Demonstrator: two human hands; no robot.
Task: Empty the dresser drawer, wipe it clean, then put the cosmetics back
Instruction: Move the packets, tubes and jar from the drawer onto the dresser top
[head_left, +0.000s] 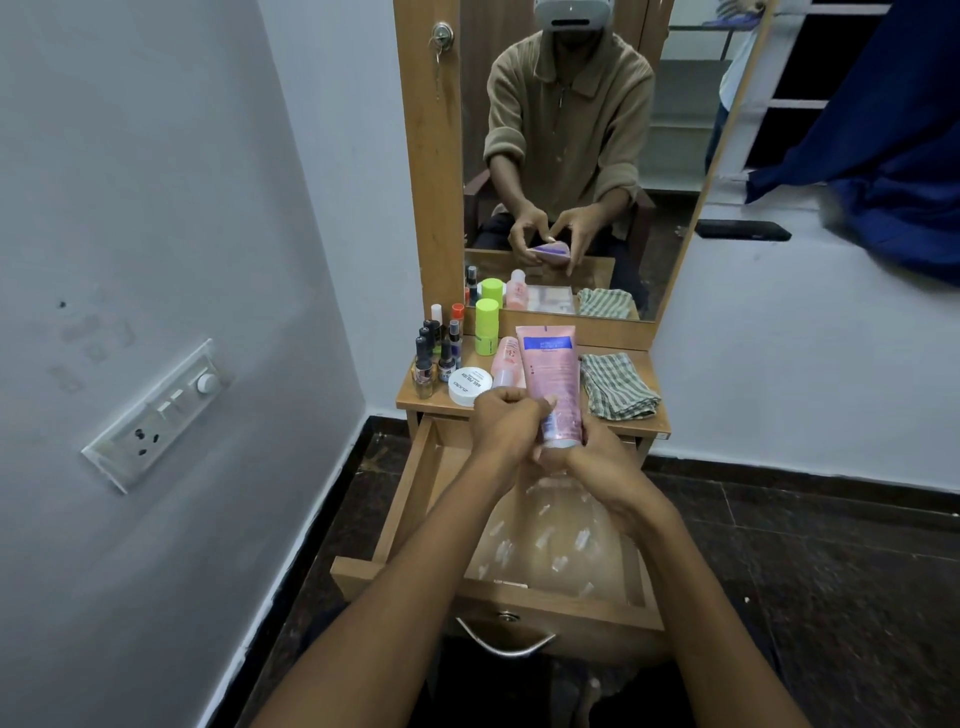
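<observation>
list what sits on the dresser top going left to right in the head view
nail polish bottles → white jar → green tube → small pink bottle → big pink tube, held up by both hands → checked cloth

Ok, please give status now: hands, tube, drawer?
Both hands, left and right, grip pink tube above open drawer. Plastic liner inside. Nothing blocking.
</observation>
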